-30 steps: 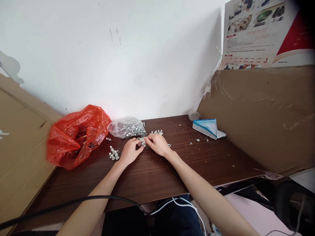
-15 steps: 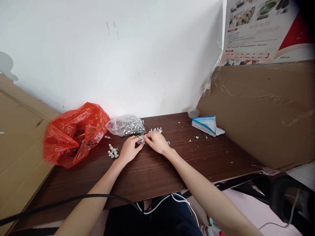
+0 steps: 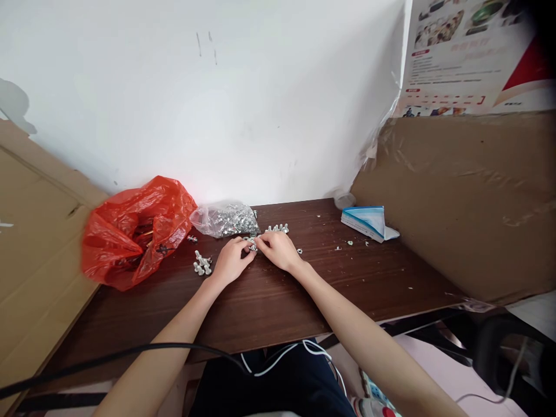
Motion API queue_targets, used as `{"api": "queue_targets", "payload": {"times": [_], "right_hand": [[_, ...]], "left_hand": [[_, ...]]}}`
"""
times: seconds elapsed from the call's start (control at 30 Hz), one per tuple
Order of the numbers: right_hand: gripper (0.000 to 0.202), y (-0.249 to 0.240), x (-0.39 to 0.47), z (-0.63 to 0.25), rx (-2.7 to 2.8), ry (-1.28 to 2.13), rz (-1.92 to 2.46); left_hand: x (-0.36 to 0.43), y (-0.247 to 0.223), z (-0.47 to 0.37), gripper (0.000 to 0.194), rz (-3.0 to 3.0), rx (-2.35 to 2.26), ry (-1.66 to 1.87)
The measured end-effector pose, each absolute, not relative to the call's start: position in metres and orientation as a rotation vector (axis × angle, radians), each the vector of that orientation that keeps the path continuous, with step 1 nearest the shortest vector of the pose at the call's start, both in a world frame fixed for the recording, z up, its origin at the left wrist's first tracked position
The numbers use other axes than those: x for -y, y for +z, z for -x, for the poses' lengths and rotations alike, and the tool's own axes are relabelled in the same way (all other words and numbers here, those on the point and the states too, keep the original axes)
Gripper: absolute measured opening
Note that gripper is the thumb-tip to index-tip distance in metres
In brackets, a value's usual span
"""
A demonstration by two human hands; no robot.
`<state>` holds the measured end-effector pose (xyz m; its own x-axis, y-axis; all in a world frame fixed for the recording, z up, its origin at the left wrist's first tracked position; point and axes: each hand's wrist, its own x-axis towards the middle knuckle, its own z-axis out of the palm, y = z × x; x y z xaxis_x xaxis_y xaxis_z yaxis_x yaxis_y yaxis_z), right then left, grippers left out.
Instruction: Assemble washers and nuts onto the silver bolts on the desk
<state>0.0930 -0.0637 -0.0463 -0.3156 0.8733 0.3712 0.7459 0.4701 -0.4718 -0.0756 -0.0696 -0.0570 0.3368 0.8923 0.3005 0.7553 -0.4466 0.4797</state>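
My left hand (image 3: pixel 233 260) is bent over the tabletop, its thumb and forefinger closed around a small ring-shaped metal washer (image 3: pixel 253 248). Right beside it, my right hand (image 3: pixel 278 249) has its fingers pinched together at the same spot; whatever they hold is too small to make out. A few small metal pieces (image 3: pixel 249 238) lie just beyond the fingertips, partly covered by them. Behind my right hand, several bolts (image 3: pixel 280 228) stand in a row. Another cluster of bolts (image 3: pixel 202 264) is left of my left hand. One loose washer (image 3: pixel 299 251) lies to the right.
A clear plastic bag of metal hardware (image 3: pixel 230 220) rests against the wall. Further left is an open red plastic bag (image 3: pixel 130 237). A blue-and-white packet (image 3: pixel 367 221) and small scraps lie right on the brown table (image 3: pixel 278 313). Cardboard flanks both sides; a black cable (image 3: pixel 143 347) crosses in front.
The view has shifted slightly, so the scene sits a little further right. Both hands stay together at the same place, with only slight finger movement.
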Motion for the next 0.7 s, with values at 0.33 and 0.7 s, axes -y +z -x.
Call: {"api": "queue_targets", "payload": {"times": [0.33, 0.7], "right_hand": [[0.014, -0.0474, 0.064, -0.0947, 2.085, 0.398, 1.293], [0.014, -0.0499, 0.0626, -0.0982, 2.155, 0.452, 1.172]], "left_hand": [[0.0703, -0.0555, 0.0751, 0.014, -2.295, -1.458, 0.788], [0.0676, -0.058, 0.0762, 0.01, -2.277, -1.45, 0.779]]}}
